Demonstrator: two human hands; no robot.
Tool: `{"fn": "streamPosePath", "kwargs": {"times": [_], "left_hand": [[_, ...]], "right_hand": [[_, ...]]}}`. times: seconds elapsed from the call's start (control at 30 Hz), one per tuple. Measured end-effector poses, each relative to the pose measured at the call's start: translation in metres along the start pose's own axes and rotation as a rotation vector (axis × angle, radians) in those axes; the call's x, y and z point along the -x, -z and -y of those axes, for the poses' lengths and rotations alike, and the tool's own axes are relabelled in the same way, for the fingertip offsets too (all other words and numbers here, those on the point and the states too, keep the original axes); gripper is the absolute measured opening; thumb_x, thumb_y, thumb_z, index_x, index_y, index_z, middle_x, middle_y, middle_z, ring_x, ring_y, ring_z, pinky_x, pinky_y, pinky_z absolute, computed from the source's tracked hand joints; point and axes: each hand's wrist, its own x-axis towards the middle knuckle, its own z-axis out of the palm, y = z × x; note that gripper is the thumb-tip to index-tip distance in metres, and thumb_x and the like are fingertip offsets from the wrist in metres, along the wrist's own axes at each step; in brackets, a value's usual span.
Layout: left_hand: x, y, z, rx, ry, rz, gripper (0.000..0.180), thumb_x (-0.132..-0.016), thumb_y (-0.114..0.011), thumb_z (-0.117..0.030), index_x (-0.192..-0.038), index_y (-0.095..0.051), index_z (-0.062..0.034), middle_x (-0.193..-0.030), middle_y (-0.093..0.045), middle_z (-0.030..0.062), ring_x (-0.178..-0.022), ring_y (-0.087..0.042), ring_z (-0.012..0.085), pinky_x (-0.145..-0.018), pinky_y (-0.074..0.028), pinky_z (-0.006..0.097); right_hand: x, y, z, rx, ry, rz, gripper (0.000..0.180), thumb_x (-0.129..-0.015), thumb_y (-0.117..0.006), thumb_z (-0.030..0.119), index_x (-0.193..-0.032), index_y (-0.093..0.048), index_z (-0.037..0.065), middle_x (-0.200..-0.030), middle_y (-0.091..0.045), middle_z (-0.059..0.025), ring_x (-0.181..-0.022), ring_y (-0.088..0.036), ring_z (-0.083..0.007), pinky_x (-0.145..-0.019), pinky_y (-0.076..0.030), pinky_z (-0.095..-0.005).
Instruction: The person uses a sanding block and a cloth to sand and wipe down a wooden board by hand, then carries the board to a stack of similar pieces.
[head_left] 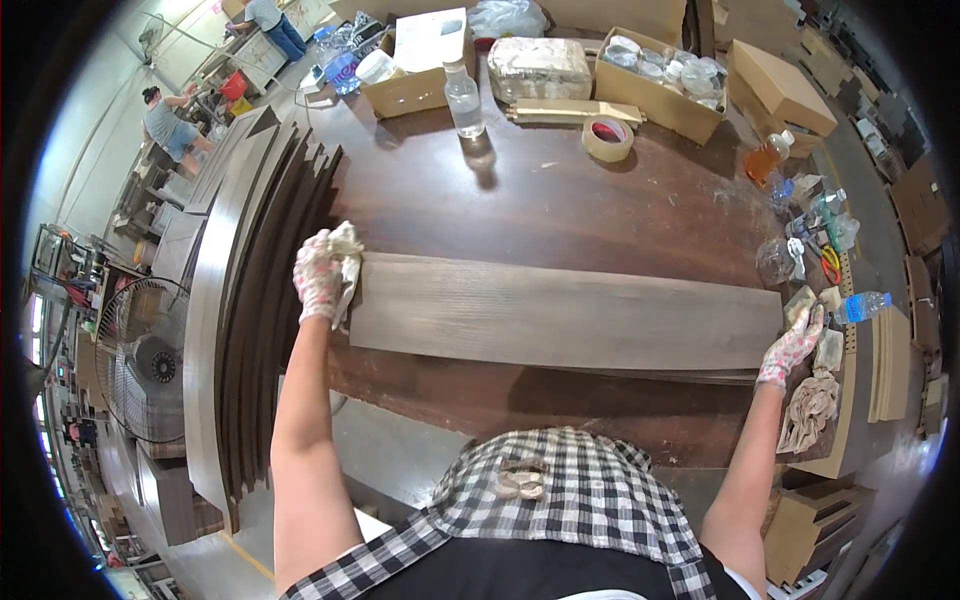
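A long grey-brown wood-grain board (560, 310) lies across the brown table in front of me, with another board edge showing beneath its near right side. My left hand (319, 278), in a white glove with pink dots, is closed on a crumpled white cloth (349, 262) at the board's left end. At the right end is my right hand (792, 346), in a matching glove, its fingers against a small pale sponge-like block (800, 302). Part of that grip is hidden.
Stacked dark boards (265, 300) stand at the left beside a fan (150, 355). A clear bottle (463, 100), a tape roll (608, 139) and a carton of jars (665, 80) sit along the back. Rags (810, 412), scissors (830, 265) and bottles crowd the right edge.
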Motion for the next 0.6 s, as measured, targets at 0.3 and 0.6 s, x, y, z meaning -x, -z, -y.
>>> {"fn": "streamPosePath", "kwargs": {"times": [0.3, 0.6], "left_hand": [[0.08, 0.031, -0.129, 0.236, -0.571, 0.095, 0.039, -0.071, -0.064, -0.016, -0.109, -0.058, -0.0081, -0.111, -0.056, 0.0097, -0.112, -0.048, 0.0306, -0.094, -0.038, 0.042], [0.083, 0.008, -0.191, 0.353, -0.756, 0.322, 0.053, -0.069, -0.065, -0.023, -0.119, -0.054, -0.0092, -0.128, -0.048, 0.009, -0.122, -0.041, 0.0273, -0.103, -0.027, 0.047]], "right_hand": [[0.119, -0.088, 0.047, -0.303, -0.177, 0.408, 0.049, -0.088, -0.053, 0.013, -0.132, -0.036, 0.001, -0.123, -0.046, -0.0106, -0.112, -0.046, -0.0178, -0.098, -0.035, -0.031], [0.124, -0.096, 0.062, -0.312, -0.255, 0.45, 0.052, -0.088, -0.052, 0.008, -0.135, -0.03, 0.001, -0.116, -0.047, -0.0084, -0.106, -0.046, -0.0149, -0.095, -0.037, -0.0287]]}}
